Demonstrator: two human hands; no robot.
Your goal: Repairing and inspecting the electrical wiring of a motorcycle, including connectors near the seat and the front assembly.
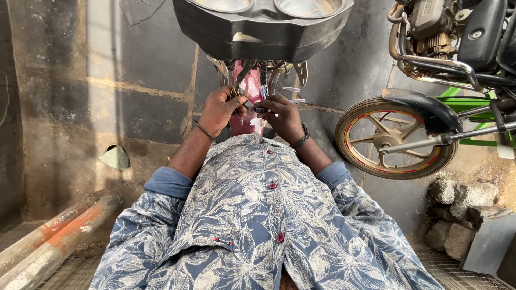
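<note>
Your left hand (219,110) is closed round thin wires (263,86) just under the instrument cluster (263,27)'s lower edge; your right hand (282,115) pinches their ends; they look light, limp, easily kinked; grip the insulation, not the bare tips.

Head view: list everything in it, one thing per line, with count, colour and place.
Instrument cluster: one, black, top centre.
Wires: a bundle, mixed colours, under the cluster, at both hands.
Second motorcycle: one, black and green, top right.
Wheel: one, black tyre, red-striped rim, right.
Stones: a pile, grey, lower right.
Pipes: two, rusty orange, lower left.
Floor: grey concrete slabs.
Shirt: one, blue leaf print, bottom centre.
Left hand: gripping the wires.
Right hand: on the wires, dark wristband.
</note>
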